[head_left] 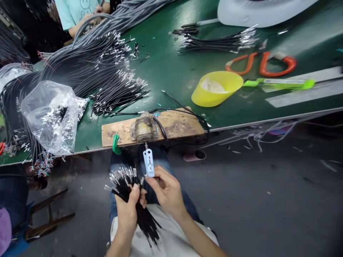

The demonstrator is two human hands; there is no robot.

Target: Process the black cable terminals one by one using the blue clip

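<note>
Green tabletop. Left, far: large heap of black cables with bare metal ends. Left, near edge: crumpled clear plastic bag. Centre, near edge: wooden board held by a green clamp, a worn metal fixture upon it. Right of centre: yellow plastic bowl. Far right: orange-handled scissors; green-handled tool; smaller cable bundle beyond. Far left: a person in a pale teal shirt.

Hands' way fwd blocked by wood block at table edge; open floor to right.
</note>
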